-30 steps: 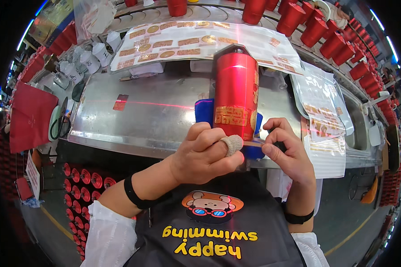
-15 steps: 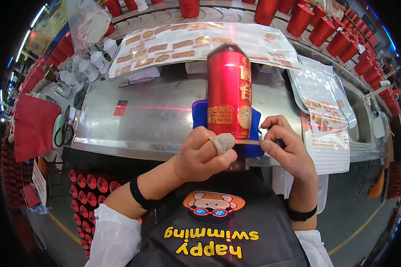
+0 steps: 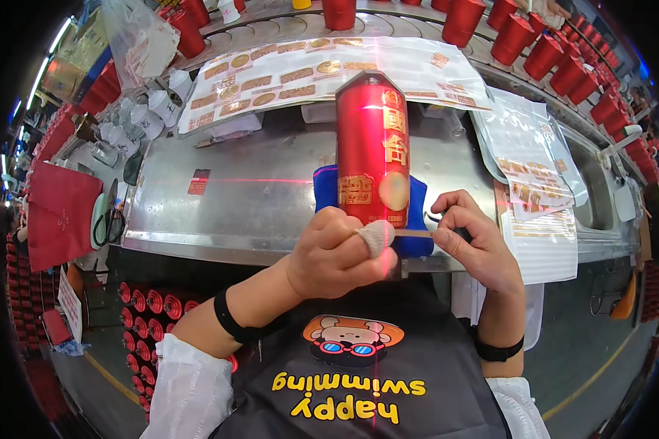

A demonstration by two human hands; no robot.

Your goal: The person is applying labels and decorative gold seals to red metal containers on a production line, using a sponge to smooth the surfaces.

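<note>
A red bottle with gold lettering, a gold patch and a gold disc lies on a blue pad, its dark end pointing away. My left hand is closed at the bottle's near end, with a pale fabric finger cover on one finger. From beside that cover a thin tan strip runs across to my right hand. My right thumb and forefinger pinch its right end. Where the strip ends inside my left fingers is hidden.
Behind the bottle lies a sheet of gold decals; more decal sheets are at right. Red containers stand on a curved conveyor. Scissors and a red cloth are at left, a sink at right. Red bottles stand below the table.
The bottle has turned slightly, bringing its lettering and gold disc a little to the left. Containers on the conveyor have moved right. Both hands keep nearly the same pose on the strip.
</note>
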